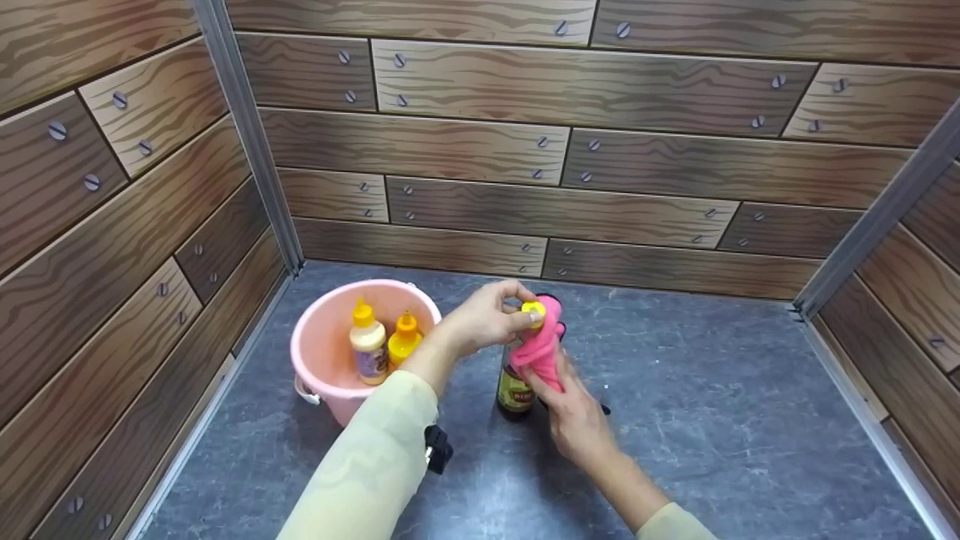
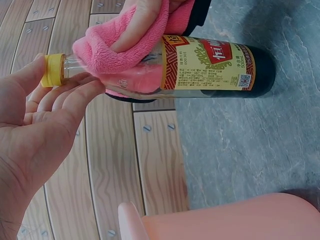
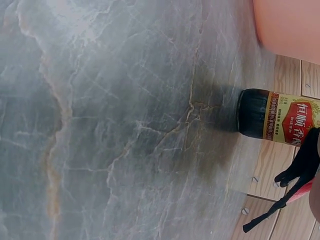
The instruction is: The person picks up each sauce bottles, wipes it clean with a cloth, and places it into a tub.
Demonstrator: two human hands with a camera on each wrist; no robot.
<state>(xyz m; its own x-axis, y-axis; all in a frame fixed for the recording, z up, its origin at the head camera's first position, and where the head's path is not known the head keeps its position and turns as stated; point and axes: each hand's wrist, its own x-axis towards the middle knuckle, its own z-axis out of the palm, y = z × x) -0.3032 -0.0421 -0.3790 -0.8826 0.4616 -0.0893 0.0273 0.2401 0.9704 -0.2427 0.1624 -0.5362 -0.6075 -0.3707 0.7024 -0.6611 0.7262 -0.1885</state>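
A glass vinegar bottle with a yellow-green and red label stands upright on the grey floor, dark liquid in its lower part. My left hand pinches its yellow cap between thumb and fingers. Lower down, my right hand holds a pink cloth with black edging against the neck and shoulder of the bottle. In the left wrist view, fingers of the right hand press into the folds of the cloth. The right wrist view shows the bottle's base and a black strip of the cloth.
Left of the bottle is a pink bucket. Inside it stand a cream squeeze bottle with an orange cap and a yellow squeeze bottle. Wood-patterned walls enclose the grey marbled floor at the back and sides.
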